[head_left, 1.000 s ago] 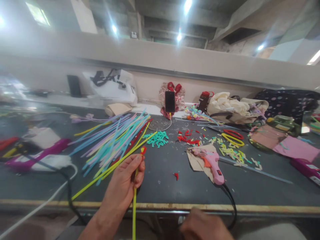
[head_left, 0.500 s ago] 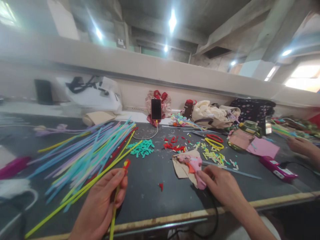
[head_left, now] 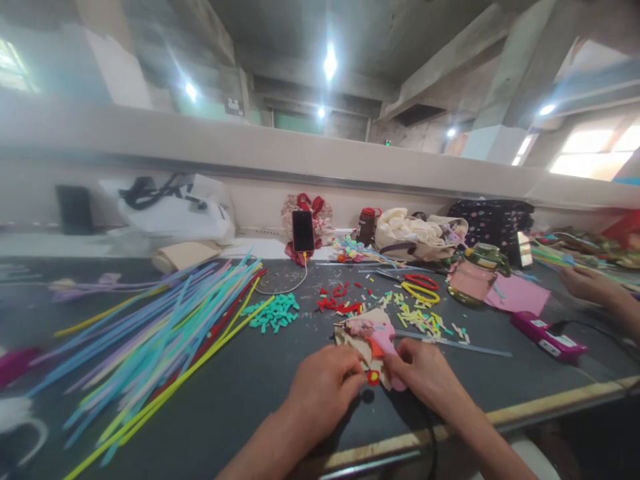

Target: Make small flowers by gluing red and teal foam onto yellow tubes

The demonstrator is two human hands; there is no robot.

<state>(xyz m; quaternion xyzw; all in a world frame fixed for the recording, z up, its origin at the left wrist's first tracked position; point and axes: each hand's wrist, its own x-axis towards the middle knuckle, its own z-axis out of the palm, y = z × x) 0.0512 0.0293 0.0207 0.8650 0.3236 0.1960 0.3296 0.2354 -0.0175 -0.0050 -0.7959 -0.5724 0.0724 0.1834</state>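
My left hand is closed in a pinch in front of the glue gun. A red-and-yellow tip shows at its fingertips; the yellow pipe cleaner behind that tip is hidden by the hand. My right hand is closed around the handle of a pink glue gun with an orange trigger. The gun lies on a piece of brown cardboard, its nozzle pointing left. Beyond it are short red pieces, teal pieces and pale yellow pieces.
Long coloured pipe cleaners spread over the left side. Behind the pieces lie red-and-yellow scissors. A phone stands at the back. To the right are a jar, a magenta power box and another person's hand.
My left hand has moved right, bringing the red-and-yellow tip beside the glue gun. My right hand keeps hold of the gun's handle. The view has shifted slightly.
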